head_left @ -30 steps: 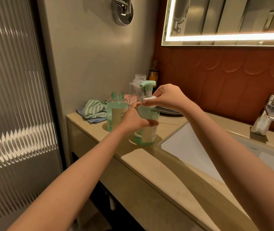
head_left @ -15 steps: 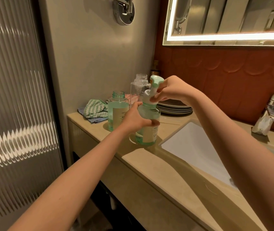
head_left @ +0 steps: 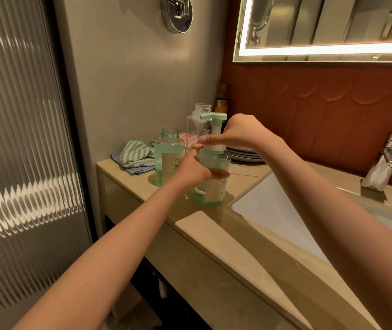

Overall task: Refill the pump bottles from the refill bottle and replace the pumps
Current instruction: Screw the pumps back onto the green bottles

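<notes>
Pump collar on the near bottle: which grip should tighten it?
Right. The right grip pinches the white pump collar, while the left grip wraps the pump bottle, steadying it on the counter. Swapping would likely mean releasing both.

Bottle (head_left: 169, 160) "FRES"; pump bottle (head_left: 215, 190) perhaps "YA"
</notes>
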Motion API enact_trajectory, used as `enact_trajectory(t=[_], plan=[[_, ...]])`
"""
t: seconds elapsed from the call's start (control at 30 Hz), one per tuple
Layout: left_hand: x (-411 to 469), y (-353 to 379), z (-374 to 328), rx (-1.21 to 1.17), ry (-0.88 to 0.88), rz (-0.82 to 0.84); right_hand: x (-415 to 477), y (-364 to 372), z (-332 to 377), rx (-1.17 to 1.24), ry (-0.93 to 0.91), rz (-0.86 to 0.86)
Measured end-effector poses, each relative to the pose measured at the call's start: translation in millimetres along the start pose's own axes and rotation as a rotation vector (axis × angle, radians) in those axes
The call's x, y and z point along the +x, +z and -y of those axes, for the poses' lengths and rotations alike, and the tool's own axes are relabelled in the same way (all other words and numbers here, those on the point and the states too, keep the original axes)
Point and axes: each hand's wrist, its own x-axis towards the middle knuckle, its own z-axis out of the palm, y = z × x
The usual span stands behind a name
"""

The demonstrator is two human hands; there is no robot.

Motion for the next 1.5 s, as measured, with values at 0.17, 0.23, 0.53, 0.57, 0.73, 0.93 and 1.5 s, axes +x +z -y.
enact_trajectory(t=[0.17, 0.23, 0.53, 0.57, 0.73, 0.93, 1.5], plan=[[0.7, -0.9, -0.6, 0.002, 0.01, 0.015, 1.7, -11.4, -2.0, 0.276, 0.059, 0.144], [0.2, -0.8, -0.7, 0.025, 0.028, 0.008, 2.7, -8.2, -2.1, 0.219, 0.064, 0.104], [-1.6, -1.1, -1.1, 0.033, -0.002, 0.006, -10.0, -11.5, 4.8, 0.342, 0.028, 0.167], [-1.3, -0.9, -1.3, 0.042, 0.003, -0.001, -9.2, -12.1, 3.3, 0.364, 0.043, 0.164], [-1.1, -0.7, 0.4, -0.013, 0.019, 0.004, -7.6, -4.3, 2.4, 0.184, 0.045, 0.06], [1.6, -0.7, 2.5, -0.017, 0.016, 0.007, -12.7, -7.0, 0.7, 0.421, 0.066, 0.186], [4.3, -0.9, 6.4, 0.004, 0.047, 0.008, -21.4, -4.2, -3.8, 0.632, 0.075, 0.154]])
